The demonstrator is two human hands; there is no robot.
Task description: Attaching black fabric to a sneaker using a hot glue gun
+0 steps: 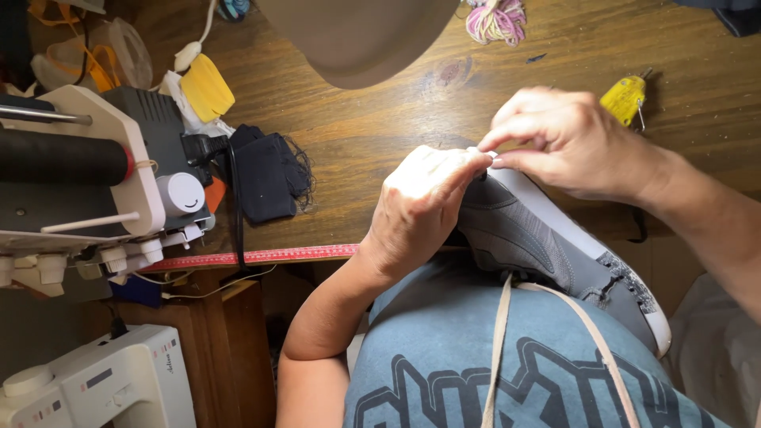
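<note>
Shoe [531, 234]: grey upper, white sole, lying on its side across the person's lap and leaning against the near edge of the bench [357, 135], toe end pointing up toward the bench top, laced end down toward the person's right.

Left hand [416, 210] is curling over the toe end from the near side, fingers closed down on the upper, thumb hidden. Right hand [567, 143] is pinching at the rim where sole meets upper, thumb and forefinger pressed together on something small and pale; too small to tell what. Both hands are meeting at the same spot on the toe rim, fingertips touching or nearly so.

Handling, as a judgement: light for its bulk. Upper looks soft and will be giving under the fingers; sole looks stiffer and rubbery, so a good grip surface. Nothing fragile. Best hold seems to be round the sole edge and toe, as the left hand is doing, leaving the rim free for fine work. Lap support is keeping it from rolling.

Around it: tape measure [254, 256] running along the bench's near edge. Dark cloth [269, 178] lying left of centre. Sewing machine [87, 158] sitting at the left edge. Yellow tool [626, 97] resting toward the far right corner. Thread bundle [495, 20] lying at the far edge.
</note>
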